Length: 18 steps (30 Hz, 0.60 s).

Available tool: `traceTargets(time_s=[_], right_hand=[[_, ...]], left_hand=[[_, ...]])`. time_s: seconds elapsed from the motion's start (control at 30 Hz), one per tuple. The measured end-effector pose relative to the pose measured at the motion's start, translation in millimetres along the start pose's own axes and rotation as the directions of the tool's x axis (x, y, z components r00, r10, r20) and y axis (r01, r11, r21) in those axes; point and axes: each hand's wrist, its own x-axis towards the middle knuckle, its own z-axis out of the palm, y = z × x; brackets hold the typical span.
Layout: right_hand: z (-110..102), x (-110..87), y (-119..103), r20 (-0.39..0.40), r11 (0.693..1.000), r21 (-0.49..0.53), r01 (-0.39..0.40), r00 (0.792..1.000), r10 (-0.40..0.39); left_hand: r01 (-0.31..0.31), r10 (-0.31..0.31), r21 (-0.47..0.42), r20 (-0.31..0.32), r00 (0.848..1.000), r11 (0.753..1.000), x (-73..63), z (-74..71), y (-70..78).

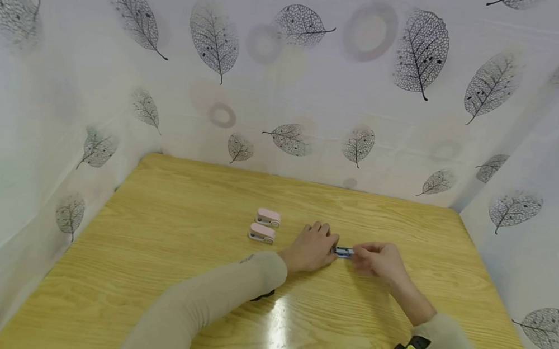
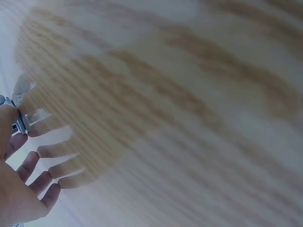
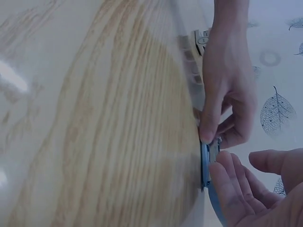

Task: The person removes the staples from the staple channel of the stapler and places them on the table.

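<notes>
A small blue stapler with a metal strip along it lies on the wooden table between the two hands. My left hand pinches its left end between thumb and forefinger, the other fingers spread over the tabletop. At the stapler's right end is my right hand. In the right wrist view the right fingertips sit right at the blue stapler, and the thumb stands apart from them. Only a bit of the stapler shows beside the left hand in the left wrist view.
Two small pink staplers, a far one and a near one, lie side by side left of the left hand. Leaf-patterned curtains surround the back and sides of the wooden table.
</notes>
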Motion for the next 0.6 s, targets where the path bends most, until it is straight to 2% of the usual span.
traceTargets(time_s=[0.27,0.6], right_hand=[[12,6.1,5,0.05,0.999,0.038,-0.012,0.999,0.01],[19,12.9,7,0.024,1.0,-0.006,-0.021,0.999,0.021]], left_hand=[[-0.007,0.007,0.001,-0.006,1.0,1.0,-0.4,0.3,-0.1],[-0.001,0.002,-0.009,0.015,1.0,1.0,0.0,0.9,-0.3]])
